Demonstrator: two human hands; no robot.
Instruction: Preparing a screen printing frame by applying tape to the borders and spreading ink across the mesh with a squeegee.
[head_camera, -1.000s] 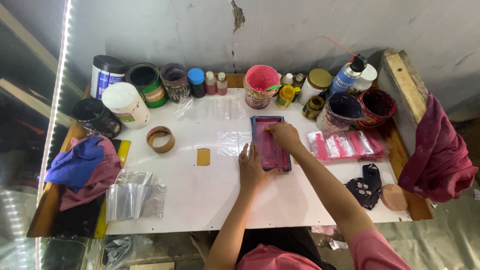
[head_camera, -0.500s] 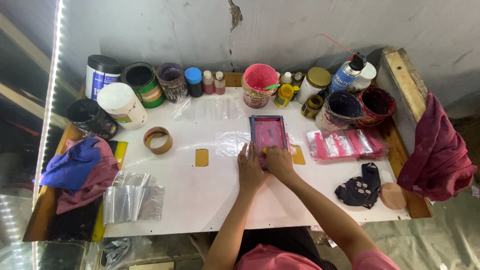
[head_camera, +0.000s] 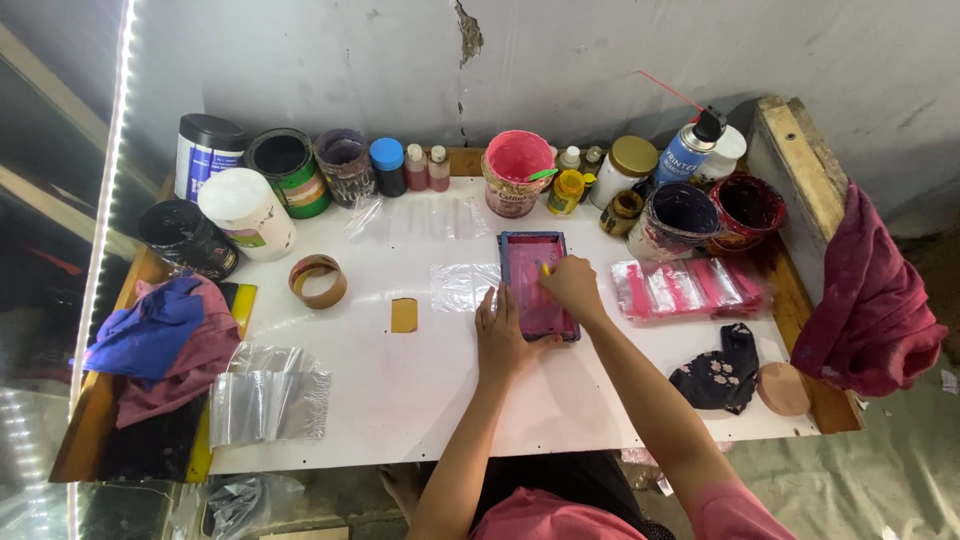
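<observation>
White tabletop (head_camera: 420, 400) against a cracked grey wall, with the small pink-stained printing frame (head_camera: 538, 285) lying near its middle. Nearest the frame's near end, the left hand (head_camera: 502, 338) lies flat and open, pressing the frame's lower left corner. Over the frame, the right hand (head_camera: 572, 285) is curled around a small yellow-tipped tool. Right of the frame lie pink packets (head_camera: 690, 287). Beyond it, a pink paint bucket (head_camera: 517, 172) holds pink paint; a dark-stained tub (head_camera: 676, 220) sits farther right.
</observation>
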